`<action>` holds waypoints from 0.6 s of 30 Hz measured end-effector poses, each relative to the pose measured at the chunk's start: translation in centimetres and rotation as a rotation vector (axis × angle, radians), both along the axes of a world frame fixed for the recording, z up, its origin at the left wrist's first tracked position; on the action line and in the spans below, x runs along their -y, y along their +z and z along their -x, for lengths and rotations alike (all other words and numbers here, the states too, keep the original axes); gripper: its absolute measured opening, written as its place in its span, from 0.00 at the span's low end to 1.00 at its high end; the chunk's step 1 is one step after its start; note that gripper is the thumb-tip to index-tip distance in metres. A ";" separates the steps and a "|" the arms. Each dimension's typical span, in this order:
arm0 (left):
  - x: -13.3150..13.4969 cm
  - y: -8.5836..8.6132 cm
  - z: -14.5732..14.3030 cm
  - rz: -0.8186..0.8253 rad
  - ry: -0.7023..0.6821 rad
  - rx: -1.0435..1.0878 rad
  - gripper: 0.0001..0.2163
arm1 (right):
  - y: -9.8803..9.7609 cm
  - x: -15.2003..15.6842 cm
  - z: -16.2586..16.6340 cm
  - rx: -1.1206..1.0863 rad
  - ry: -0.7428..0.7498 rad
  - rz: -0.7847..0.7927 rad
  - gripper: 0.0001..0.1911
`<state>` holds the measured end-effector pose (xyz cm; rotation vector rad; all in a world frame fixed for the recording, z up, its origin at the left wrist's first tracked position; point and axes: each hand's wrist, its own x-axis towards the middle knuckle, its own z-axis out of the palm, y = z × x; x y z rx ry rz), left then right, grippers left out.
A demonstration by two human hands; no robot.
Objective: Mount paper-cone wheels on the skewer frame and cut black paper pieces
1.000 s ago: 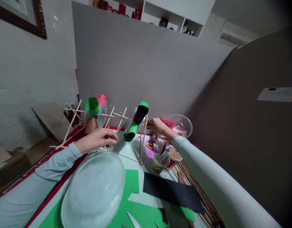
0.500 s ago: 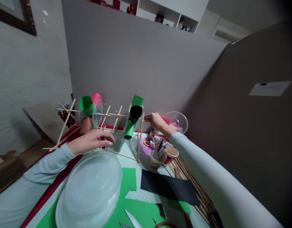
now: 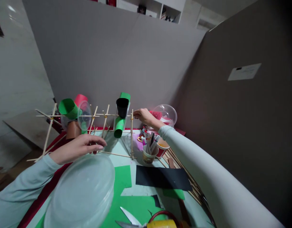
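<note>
My right hand (image 3: pixel 146 117) is closed in a pinch at the right end of a thin horizontal wooden stick (image 3: pixel 100 115), beside the upright sticks of a frame (image 3: pixel 132 136). On that stick sits a wheel-like piece with a black paper cup (image 3: pixel 122 107) and green paper tubes (image 3: pixel 119 127). Farther left, clear discs (image 3: pixel 84 115) carry a green cup (image 3: pixel 68 107), a red one (image 3: pixel 80 99) and a brown one (image 3: pixel 73 129). My left hand (image 3: pixel 82 146) is open, palm down with fingers loosely bent, over stacked translucent plastic lids (image 3: pixel 82 190) and in front of the frame.
Paper cups with markers (image 3: pixel 150 153) stand right of the frame, near a clear plastic bowl (image 3: pixel 168 114). In front lie black paper (image 3: pixel 162 178), green paper (image 3: pixel 133 205) and scissors (image 3: pixel 131 218). Long wooden sticks (image 3: pixel 174 158) lie along the right side. A grey partition (image 3: pixel 100 57) rises behind.
The view has turned right, so things appear farther left, and more of the scissors shows. My right hand keeps its pinch at the stick's end; my left hand stays open above the lids.
</note>
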<state>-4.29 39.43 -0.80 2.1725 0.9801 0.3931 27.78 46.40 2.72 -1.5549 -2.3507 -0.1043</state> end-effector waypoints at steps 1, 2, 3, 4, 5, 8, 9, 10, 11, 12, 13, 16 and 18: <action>0.2 0.2 -0.3 0.009 -0.006 -0.011 0.19 | 0.2 0.1 0.0 -0.013 0.000 -0.006 0.12; 0.5 0.4 -0.7 0.011 -0.011 -0.025 0.19 | 0.4 0.1 -0.1 -0.025 -0.003 -0.012 0.12; 0.8 0.7 -1.2 0.006 -0.015 -0.043 0.20 | 0.6 0.1 -0.2 -0.037 -0.006 -0.017 0.12; 1.1 1.0 -1.7 0.000 -0.021 -0.065 0.21 | 0.8 0.1 -0.2 -0.046 -0.011 -0.020 0.12; 1.4 1.4 -2.3 -0.007 -0.028 -0.086 0.22 | 0.9 0.0 -0.3 -0.053 -0.016 -0.021 0.13; 2.3 2.5 -4.1 -0.012 -0.057 -0.121 0.25 | 0.9 0.0 -0.3 -0.058 -0.027 -0.007 0.14; 2.6 2.8 -4.8 -0.010 -0.064 -0.129 0.26 | 0.8 0.1 -0.2 -0.056 -0.030 0.003 0.14; 2.9 3.1 -5.4 -0.007 -0.068 -0.135 0.27 | 0.7 0.2 -0.1 -0.053 -0.032 0.013 0.14; 3.1 3.3 -5.9 -0.003 -0.072 -0.140 0.27 | 0.6 0.3 -0.1 -0.049 -0.035 0.024 0.15; 3.3 3.4 -6.4 0.000 -0.078 -0.149 0.28 | 0.5 0.4 0.0 -0.046 -0.038 0.034 0.15; 3.4 3.4 -6.8 0.002 -0.085 -0.158 0.29 | 0.3 0.5 0.1 -0.043 -0.041 0.044 0.15; 3.7 3.2 -7.5 0.003 -0.112 -0.181 0.29 | -0.1 0.8 0.2 -0.041 -0.051 0.068 0.15; 3.8 2.9 -7.6 0.001 -0.127 -0.198 0.28 | -0.5 1.0 0.4 -0.042 -0.057 0.083 0.15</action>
